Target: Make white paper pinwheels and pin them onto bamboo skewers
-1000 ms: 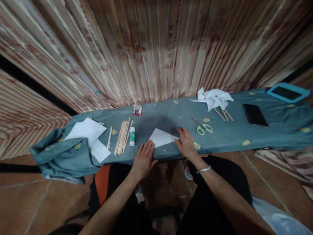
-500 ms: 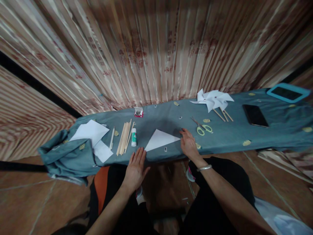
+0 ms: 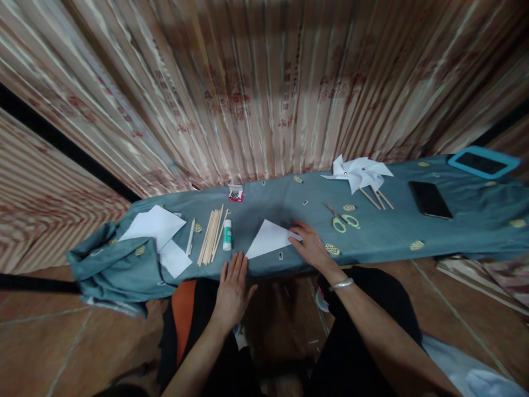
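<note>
A white sheet of paper [image 3: 268, 238], folded to a triangle, lies on the cloth in front of me. My right hand [image 3: 309, 246] is at its narrow right tip, thumb on the near side and fingers on the far side of the corner. My left hand [image 3: 233, 286] rests at the table's front edge with fingers stretched flat, fingertips by the paper's lower left corner. Left of the paper stand out a glue stick [image 3: 227, 235] and a bundle of wooden sticks [image 3: 211, 236]. Scissors [image 3: 339, 218] with green handles lie right of my right hand.
Paper pinwheels [image 3: 361, 172] on sticks lie at the back right, near a black phone [image 3: 430, 199] and a blue-framed tablet [image 3: 483, 161]. A small open box [image 3: 236, 193] sits at the back. To the left are a pen [image 3: 190, 236] and loose white paper [image 3: 155, 226]. A curtain [image 3: 264, 99] hangs behind.
My right hand has moved left from beside the paper's tip onto the tip, its thumb and fingers now around it. My left hand has stayed nearly in place.
</note>
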### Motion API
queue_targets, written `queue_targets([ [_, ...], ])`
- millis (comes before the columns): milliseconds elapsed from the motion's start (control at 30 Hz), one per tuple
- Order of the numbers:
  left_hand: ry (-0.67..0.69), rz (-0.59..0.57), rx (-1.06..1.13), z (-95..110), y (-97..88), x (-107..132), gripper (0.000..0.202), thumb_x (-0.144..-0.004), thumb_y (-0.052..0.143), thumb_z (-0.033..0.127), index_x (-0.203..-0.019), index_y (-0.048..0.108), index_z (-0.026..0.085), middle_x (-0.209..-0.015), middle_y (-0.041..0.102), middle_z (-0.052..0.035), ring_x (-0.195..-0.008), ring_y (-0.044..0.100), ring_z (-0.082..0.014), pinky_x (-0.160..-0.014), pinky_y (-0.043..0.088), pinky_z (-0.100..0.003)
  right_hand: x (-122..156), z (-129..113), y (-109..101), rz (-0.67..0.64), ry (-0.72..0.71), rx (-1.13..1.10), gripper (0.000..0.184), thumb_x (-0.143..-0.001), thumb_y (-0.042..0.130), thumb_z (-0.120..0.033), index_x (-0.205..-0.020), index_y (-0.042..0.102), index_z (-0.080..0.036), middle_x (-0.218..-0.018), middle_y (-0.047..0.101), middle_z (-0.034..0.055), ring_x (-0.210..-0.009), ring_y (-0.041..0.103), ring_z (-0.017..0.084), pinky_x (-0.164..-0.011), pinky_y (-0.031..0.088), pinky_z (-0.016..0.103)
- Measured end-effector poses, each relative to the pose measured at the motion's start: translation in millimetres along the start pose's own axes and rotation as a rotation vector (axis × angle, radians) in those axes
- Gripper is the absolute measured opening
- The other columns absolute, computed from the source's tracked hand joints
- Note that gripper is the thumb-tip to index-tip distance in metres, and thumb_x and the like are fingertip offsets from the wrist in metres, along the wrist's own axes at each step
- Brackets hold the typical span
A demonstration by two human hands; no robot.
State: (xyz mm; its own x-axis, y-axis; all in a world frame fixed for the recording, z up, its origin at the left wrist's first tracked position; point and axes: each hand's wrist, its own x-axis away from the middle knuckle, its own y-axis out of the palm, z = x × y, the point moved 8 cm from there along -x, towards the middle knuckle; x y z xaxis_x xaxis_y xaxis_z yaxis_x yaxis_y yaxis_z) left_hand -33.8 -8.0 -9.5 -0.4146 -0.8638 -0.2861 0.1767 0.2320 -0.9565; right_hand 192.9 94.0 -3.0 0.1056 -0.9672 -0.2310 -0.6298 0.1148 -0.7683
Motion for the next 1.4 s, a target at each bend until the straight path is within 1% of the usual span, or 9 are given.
queue_targets([
  [267,-0.045,-0.015,0.034,-0.2,1.7,0.2,0.064,-0.091,0.053,0.026,-0.148,0.033,0.007,-0.152,0.038,-0.0234,-0.144,0.032,-0.0342,-0.114,0.031,-0.057,-3.3,8.8,-7.9,0.033,0.025,-0.241,0.016,-0.078,0.055,-0.018,-0.083,0.069,-0.024,-0.131,0.063,0.008,-0.118,0.061,0.025,-0.103,0.045,0.043],
  [433,-0.089,0.006,0.148,-1.6,-0.8,1.1,0.058,-0.092,0.052,0.026,-0.147,0.036,0.012,-0.152,0.041,-0.021,-0.144,0.032,-0.0333,-0.115,0.028,-0.059,-8.0,21.7,-23.8,0.142,0.039,-0.374,0.018,-0.073,0.054,-0.017,-0.081,0.069,-0.025,-0.128,0.065,0.005,-0.121,0.059,0.025,-0.107,0.041,0.044],
  [633,-0.297,0.166,0.666,-10.9,-10.9,-5.2,0.068,-0.094,0.052,0.039,-0.154,0.023,0.021,-0.159,0.029,-0.0162,-0.147,0.027,-0.0278,-0.118,0.026,-0.052,-15.3,28.4,-36.4,0.229,0.056,-0.552,0.018,-0.069,0.055,-0.02,-0.078,0.07,-0.023,-0.126,0.065,0.0076,-0.121,0.059,0.026,-0.109,0.038,0.044],
  [733,-0.443,0.213,1.024,-12.7,-10.2,-17.4,0.071,-0.088,0.06,0.048,-0.149,0.036,0.021,-0.156,0.038,-0.0144,-0.143,0.036,-0.0292,-0.117,0.029,-0.049,-18.4,25.1,-34.0,0.199,0.068,-0.642,0.019,-0.067,0.056,-0.021,-0.078,0.071,-0.022,-0.128,0.065,0.0081,-0.123,0.058,0.026,-0.108,0.039,0.043],
  [900,-0.746,0.128,1.518,-6.4,1.2,-43.5,0.061,-0.067,0.075,0.057,-0.108,0.072,0.012,-0.108,0.074,-0.0135,-0.097,0.071,-0.0288,-0.082,0.058,-0.038,-22.0,12.1,-29.9,0.135,0.07,-0.726,0.018,-0.069,0.056,-0.021,-0.079,0.07,-0.022,-0.131,0.063,0.0075,-0.124,0.057,0.024,-0.102,0.044,0.039],
  [1067,-0.941,0.008,1.691,-2.1,11.9,-51.5,0.047,-0.048,0.088,0.048,-0.066,0.07,0.01,-0.06,0.067,-0.0043,-0.045,0.059,-0.0116,-0.043,0.047,-0.022,-25.5,-5.3,-30.0,0.101,-0.005,-0.733,0.016,-0.073,0.058,-0.025,-0.082,0.071,-0.021,-0.13,0.063,0.0099,-0.12,0.06,0.025,-0.099,0.047,0.039],
  [1167,-0.937,0.025,1.684,-7.5,11.2,-56.6,0.045,-0.048,0.088,0.047,-0.062,0.068,0.01,-0.053,0.063,-0.0018,-0.039,0.052,-0.0084,-0.039,0.041,-0.02,-27.4,1.5,-44.1,0.138,-0.018,-0.602,0.024,-0.078,0.054,-0.024,-0.095,0.071,-0.022,-0.129,0.064,0.0098,-0.12,0.06,0.024,-0.1,0.048,0.04],
  [1300,-0.945,0.144,1.652,-22.7,1.4,-71.3,0.046,-0.047,0.087,0.049,-0.063,0.067,0.011,-0.054,0.064,-0.0026,-0.04,0.055,-0.0108,-0.04,0.044,-0.022,-21.5,41.7,-92.7,0.351,0.122,-0.047,0.043,-0.083,0.043,-0.014,-0.12,0.064,-0.015,-0.131,0.063,0.0165,-0.125,0.056,0.028,-0.108,0.04,0.046],
  [1400,-0.908,0.217,1.679,-29.6,-8.1,-89.4,0.047,-0.048,0.087,0.051,-0.068,0.069,0.012,-0.059,0.068,-0.0048,-0.045,0.06,-0.0129,-0.045,0.048,-0.023,-15.2,81.4,-106.8,0.223,0.358,0.339,0.043,-0.086,0.047,-0.018,-0.124,0.06,-0.006,-0.122,0.065,0.0254,-0.113,0.063,0.035,-0.097,0.046,0.047],
])
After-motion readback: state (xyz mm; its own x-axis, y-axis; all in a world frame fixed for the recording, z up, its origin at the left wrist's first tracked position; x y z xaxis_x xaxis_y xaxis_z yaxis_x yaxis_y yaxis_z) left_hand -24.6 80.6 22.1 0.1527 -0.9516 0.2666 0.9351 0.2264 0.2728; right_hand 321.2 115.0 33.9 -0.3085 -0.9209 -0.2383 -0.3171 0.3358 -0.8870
